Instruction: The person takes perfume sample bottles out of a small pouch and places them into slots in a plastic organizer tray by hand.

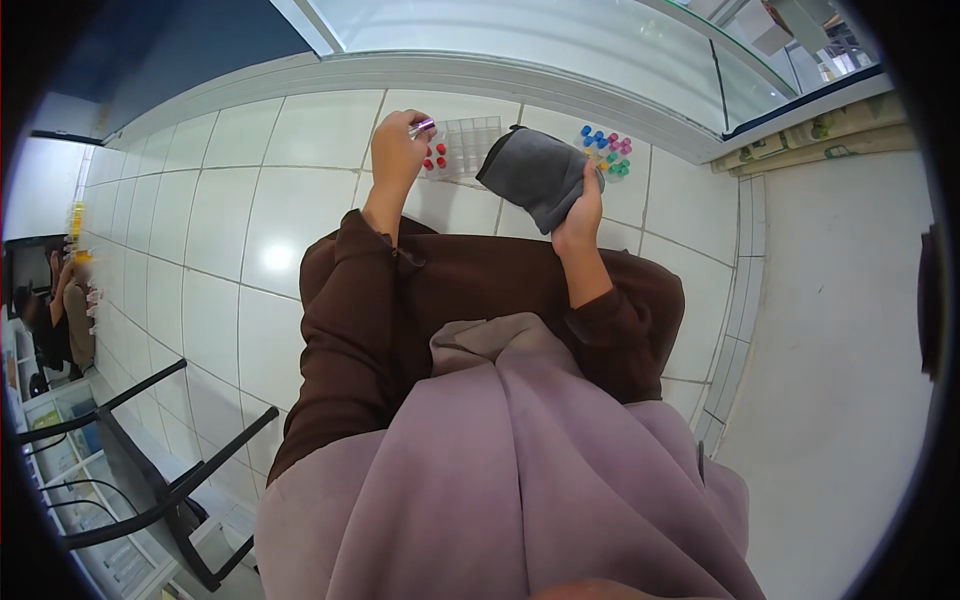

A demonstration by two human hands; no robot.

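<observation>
Between the fingers of my left hand (398, 150) is a small item with a shiny purple cap (424, 126), held over the left end of a clear compartment tray (473, 140). Several red-capped pieces (435, 156) sit in that end of the tray. My right hand (581, 215) grips a dark grey cloth (536, 172), which hangs just right of the tray and hides part of the floor. Beyond the cloth, several small items with blue, pink, yellow and green caps (607, 150) stand grouped together.
White floor tiles (270, 215) spread under everything. A glass-fronted cabinet (560, 45) runs along the far side. At the lower left stands a black-framed chair (150, 470). Another person (70, 310) is at the far left edge. A patterned curtain (820, 140) lies at right.
</observation>
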